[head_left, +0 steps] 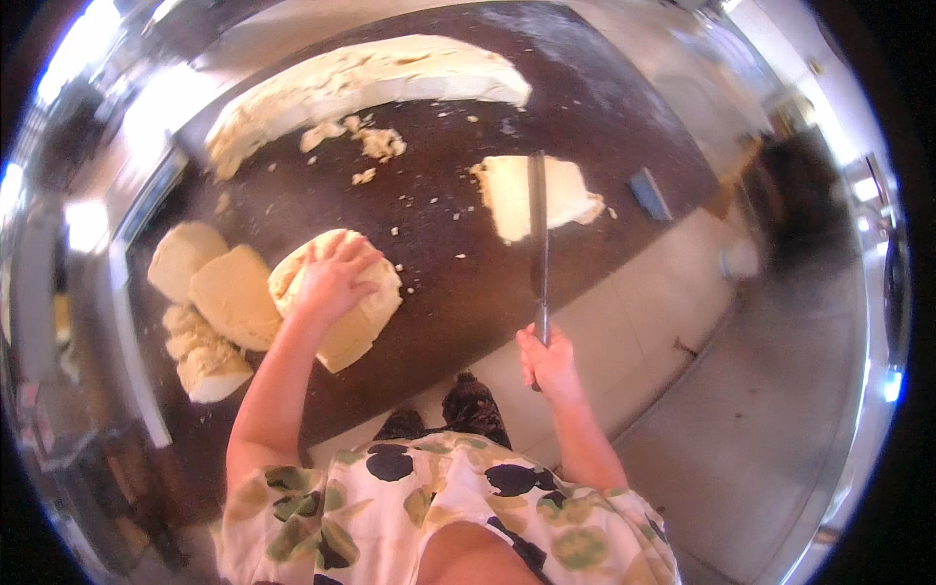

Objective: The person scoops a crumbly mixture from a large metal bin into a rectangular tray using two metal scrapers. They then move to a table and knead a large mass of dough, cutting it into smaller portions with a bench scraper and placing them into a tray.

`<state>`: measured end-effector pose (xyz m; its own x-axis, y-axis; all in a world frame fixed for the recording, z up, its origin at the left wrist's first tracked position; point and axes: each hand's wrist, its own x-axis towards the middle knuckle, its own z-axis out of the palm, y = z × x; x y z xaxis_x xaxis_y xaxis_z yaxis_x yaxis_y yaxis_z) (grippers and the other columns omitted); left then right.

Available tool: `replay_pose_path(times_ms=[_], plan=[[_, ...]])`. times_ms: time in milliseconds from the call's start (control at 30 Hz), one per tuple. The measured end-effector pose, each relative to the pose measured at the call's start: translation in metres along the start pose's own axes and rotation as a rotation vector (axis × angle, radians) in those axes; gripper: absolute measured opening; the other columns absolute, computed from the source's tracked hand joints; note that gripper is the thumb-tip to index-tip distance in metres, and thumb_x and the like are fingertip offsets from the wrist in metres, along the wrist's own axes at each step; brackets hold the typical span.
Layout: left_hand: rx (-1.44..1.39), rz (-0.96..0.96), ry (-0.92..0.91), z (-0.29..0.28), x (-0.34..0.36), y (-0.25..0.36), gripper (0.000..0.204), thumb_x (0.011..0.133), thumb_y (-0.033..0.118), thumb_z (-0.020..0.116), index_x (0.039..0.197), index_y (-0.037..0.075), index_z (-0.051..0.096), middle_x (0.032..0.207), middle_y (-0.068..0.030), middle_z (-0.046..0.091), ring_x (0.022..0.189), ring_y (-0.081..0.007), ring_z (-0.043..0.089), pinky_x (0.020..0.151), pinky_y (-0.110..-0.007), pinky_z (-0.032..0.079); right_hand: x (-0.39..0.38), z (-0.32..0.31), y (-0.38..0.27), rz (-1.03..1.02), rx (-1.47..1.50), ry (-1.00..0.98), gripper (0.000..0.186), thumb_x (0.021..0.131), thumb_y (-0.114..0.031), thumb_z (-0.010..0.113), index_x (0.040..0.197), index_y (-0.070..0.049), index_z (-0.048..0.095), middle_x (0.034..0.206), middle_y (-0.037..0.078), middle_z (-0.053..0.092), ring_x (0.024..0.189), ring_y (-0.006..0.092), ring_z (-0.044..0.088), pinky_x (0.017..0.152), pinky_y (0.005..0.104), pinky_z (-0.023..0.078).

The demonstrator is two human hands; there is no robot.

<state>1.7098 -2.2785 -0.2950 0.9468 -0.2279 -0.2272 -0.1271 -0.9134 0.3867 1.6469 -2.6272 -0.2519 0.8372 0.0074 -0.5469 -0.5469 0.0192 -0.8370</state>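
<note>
My left hand (336,273) rests with spread fingers on top of a thick chunk of pale yellow dough (353,331). A long knife (539,244) is gripped by its handle in my closed right hand (549,363). Its blade points away from me and passes over a flatter slab of dough (570,190) on the right; I cannot tell whether it touches the slab. Left of my left hand, more dough pieces sit close together: a rounded one (185,255), a smooth one (236,297) and a rough, lumpy one (207,356).
Across the far side of the dark brown table (439,292) lies a long curved strip of dough (370,78). Crumbled dough bits (378,143) are scattered in front of it. A small blue-grey scraper-like tool (649,194) lies near the right edge, above a tiled floor (624,331).
</note>
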Motion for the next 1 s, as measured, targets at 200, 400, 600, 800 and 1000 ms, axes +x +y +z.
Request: replay_pose_path(times_ms=[200, 400, 600, 800, 1000], plan=[[0.146, -0.219, -0.115, 0.008, 0.056, 0.041, 0.072, 0.079, 0.047, 0.069, 0.141, 0.022, 0.045, 0.152, -0.0101, 0.031, 0.143, -0.0295, 0.022, 0.112, -0.061, 0.019, 0.038, -0.133, -0.012, -0.025, 0.003, 0.247, 0.018, 0.092, -0.021, 0.061, 0.092, -0.006, 0.05, 0.056, 0.002, 0.049, 0.038, 0.0118, 0.043, 0.036, 0.0268, 0.034], [-0.353, -0.224, 0.032, 0.049, 0.162, 0.125, 0.084, 0.08, 0.048, 0.071, 0.147, 0.013, 0.034, 0.155, -0.0143, 0.023, 0.143, -0.0318, 0.019, 0.115, -0.048, 0.021, 0.234, -0.323, 0.021, -0.181, -0.881, 0.578, 0.033, 0.092, -0.034, 0.058, 0.096, -0.002, 0.052, 0.071, 0.021, 0.063, 0.062, 0.037, 0.062, 0.055, 0.0456, 0.049], [-1.072, -0.34, 0.173, 0.126, 0.316, 0.202, 0.069, 0.096, 0.041, 0.053, 0.15, 0.009, 0.025, 0.156, -0.0131, 0.02, 0.144, -0.0256, 0.017, 0.115, -0.039, 0.018, 0.389, -0.409, -0.049, -0.106, -1.294, 0.516, 0.033, 0.092, -0.033, 0.059, 0.096, -0.001, 0.052, 0.085, 0.025, 0.065, 0.076, 0.0429, 0.064, 0.066, 0.0506, 0.051], [-1.536, -0.35, 0.233, 0.169, 0.41, 0.232, 0.073, 0.095, 0.054, 0.046, 0.148, 0.008, 0.026, 0.151, -0.0151, 0.03, 0.135, -0.0299, 0.038, 0.109, -0.045, 0.035, 0.475, -0.433, -0.086, -0.802, -1.425, 0.603, 0.034, 0.088, -0.025, 0.063, 0.111, -0.001, 0.056, 0.116, 0.022, 0.055, 0.102, 0.0407, 0.056, 0.086, 0.0487, 0.047], [-2.056, -0.386, 0.188, 0.195, 0.444, 0.243, 0.082, 0.09, 0.067, 0.041, 0.145, 0.008, 0.03, 0.143, -0.0163, 0.041, 0.126, -0.034, 0.047, 0.104, -0.051, 0.041, 0.493, -0.362, -0.035, -0.626, -1.172, 0.264, 0.051, 0.096, -0.033, 0.048, 0.138, -0.004, 0.041, 0.149, 0.018, 0.031, 0.139, 0.0376, 0.028, 0.109, 0.0594, 0.024]])
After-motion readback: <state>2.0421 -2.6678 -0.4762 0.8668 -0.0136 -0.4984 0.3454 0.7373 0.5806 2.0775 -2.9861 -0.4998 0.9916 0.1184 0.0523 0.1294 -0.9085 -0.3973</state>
